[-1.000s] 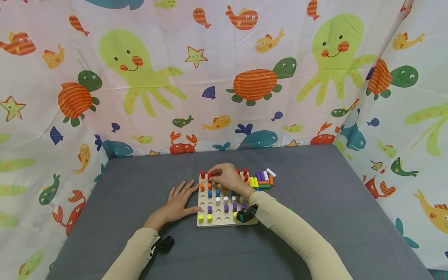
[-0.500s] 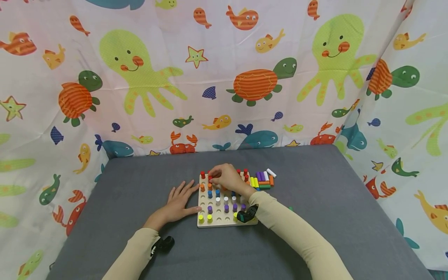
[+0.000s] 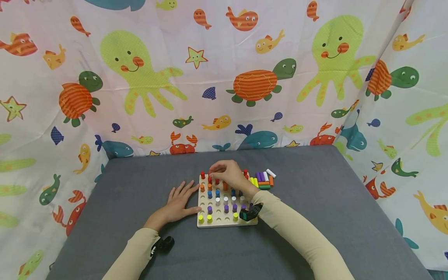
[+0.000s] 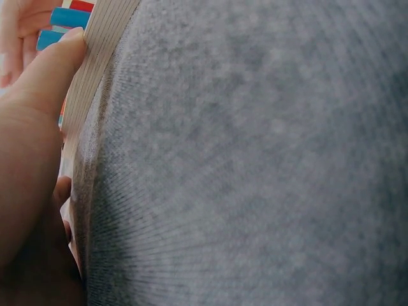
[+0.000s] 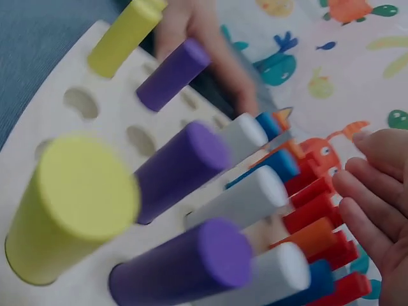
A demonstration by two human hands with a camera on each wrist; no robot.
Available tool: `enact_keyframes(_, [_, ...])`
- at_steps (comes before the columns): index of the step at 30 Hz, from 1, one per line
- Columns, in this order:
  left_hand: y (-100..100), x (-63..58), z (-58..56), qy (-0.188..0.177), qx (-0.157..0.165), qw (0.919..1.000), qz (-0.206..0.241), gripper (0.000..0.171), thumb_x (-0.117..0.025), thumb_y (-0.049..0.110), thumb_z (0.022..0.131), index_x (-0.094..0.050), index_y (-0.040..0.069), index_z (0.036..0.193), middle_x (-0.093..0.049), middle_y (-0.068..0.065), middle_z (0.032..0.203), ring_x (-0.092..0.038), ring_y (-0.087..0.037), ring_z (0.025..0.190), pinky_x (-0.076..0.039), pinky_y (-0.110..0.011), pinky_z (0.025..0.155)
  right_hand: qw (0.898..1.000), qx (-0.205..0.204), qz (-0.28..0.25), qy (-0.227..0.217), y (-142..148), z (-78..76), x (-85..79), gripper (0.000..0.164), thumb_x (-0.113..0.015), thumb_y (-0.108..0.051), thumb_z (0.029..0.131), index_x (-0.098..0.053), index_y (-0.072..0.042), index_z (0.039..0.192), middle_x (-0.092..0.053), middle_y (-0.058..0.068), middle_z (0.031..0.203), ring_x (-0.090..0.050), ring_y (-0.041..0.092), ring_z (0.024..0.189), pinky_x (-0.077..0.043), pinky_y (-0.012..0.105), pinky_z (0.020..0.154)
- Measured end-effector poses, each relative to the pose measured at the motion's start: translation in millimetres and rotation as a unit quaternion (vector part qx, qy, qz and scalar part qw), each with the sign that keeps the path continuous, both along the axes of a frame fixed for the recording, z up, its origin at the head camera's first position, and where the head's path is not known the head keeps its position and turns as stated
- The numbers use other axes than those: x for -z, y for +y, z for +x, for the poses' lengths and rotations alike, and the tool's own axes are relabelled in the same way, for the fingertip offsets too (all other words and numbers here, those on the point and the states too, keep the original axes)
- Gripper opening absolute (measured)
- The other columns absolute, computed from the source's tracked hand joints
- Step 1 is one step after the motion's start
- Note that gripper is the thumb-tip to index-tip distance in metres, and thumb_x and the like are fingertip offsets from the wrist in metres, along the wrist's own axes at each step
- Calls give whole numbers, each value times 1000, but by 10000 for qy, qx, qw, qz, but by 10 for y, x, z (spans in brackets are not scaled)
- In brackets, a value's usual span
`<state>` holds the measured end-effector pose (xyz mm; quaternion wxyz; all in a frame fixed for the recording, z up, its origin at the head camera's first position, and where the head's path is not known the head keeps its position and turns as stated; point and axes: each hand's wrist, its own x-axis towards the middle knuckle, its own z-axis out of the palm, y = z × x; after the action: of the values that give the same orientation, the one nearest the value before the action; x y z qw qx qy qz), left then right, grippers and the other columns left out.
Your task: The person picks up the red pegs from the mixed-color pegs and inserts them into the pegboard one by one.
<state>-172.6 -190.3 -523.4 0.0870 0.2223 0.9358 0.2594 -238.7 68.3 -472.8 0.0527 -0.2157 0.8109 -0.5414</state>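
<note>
A light wooden pegboard [image 3: 213, 223] lies on the grey table, with upright coloured pegs in rows. My left hand [image 3: 176, 205] rests flat at its left side, fingers spread. Its thumb touches the board's edge, as the left wrist view shows beside blue pegs [image 4: 69, 17]. My right hand [image 3: 229, 173] is over the board's far rows, its fingertips just above a red peg [image 3: 210, 180]. In the right wrist view its fingers [image 5: 366, 182] are loosely bent beside the red pegs [image 5: 312, 213], with nothing seen between them; the thumb is out of that view.
Loose pegs lie right of the board: yellow [image 3: 253, 181], purple [image 3: 259, 176], green [image 3: 264, 187], orange [image 3: 271, 180], and a white one [image 3: 271, 173] lying apart. A curtain [image 3: 217, 77] printed with sea animals hangs behind the table.
My right hand has lifted slightly and shifted a little right, away from the red peg at the far left rows. My left hand stays in place.
</note>
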Motion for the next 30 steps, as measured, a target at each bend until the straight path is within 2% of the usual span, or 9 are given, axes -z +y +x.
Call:
enact_keyframes(4, [-5,34,-10,5,34,10000,-12,91,-59,69,86,-25,25,159,-18,-12,167,-6,-46,153,1,-73,115,9988,183,-437,-115,115,33,-64,26,-73,-27,91,-74,-10,111,-77,4,105,-72,14,93,-59,34,84])
enact_keyframes(9, [-12,68,-26,41,24,10000,-5,91,-58,70,86,-23,28,159,-17,-9,167,-5,-43,154,1,-72,116,9925,292,-991,-649,374,139,-152,33,-73,-31,90,-72,-9,116,-76,9,110,-72,30,102,-55,52,95])
enact_keyframes(13, [-19,75,-34,17,-3,10000,-51,92,-60,69,85,-22,30,159,-16,-7,168,-4,-41,155,2,-70,117,9882,319,-986,-1126,651,253,-185,42,-73,-34,90,-68,-6,121,-73,18,114,-70,38,105,-52,58,98])
enact_keyframes(15, [-23,83,-38,-18,-23,9999,-134,92,-60,69,86,-20,31,159,-14,-5,168,-3,-38,155,3,-69,118,9879,355,-805,-1280,802,305,-166,45,-73,-36,90,-68,-5,122,-73,19,112,-70,37,102,-54,55,96])
enact_keyframes(21, [-30,111,-52,-53,-51,9997,-223,91,-60,68,86,-18,32,159,-12,-3,169,-2,-37,156,3,-68,119,9825,618,-142,-1750,1252,449,-98,47,-74,-39,88,-70,-5,120,-74,16,110,-71,21,89,-59,40,88])
enact_keyframes(26, [-20,73,-42,-55,-5,9998,-194,91,-61,66,87,-21,29,159,-14,-8,168,-3,-40,155,2,-70,117,9765,970,972,-1661,1568,589,-151,39,-74,-35,89,-73,-5,113,-76,14,99,-69,19,81,-59,38,80])
enact_keyframes(30, [2,-1,-15,-119,4,9998,-165,91,-63,64,87,-22,26,159,-15,-10,168,-4,-43,154,1,-71,117,9616,1167,1892,-1608,1768,690,-162,33,-78,-37,85,-76,-8,102,-74,5,90,-66,15,75,-57,33,71])
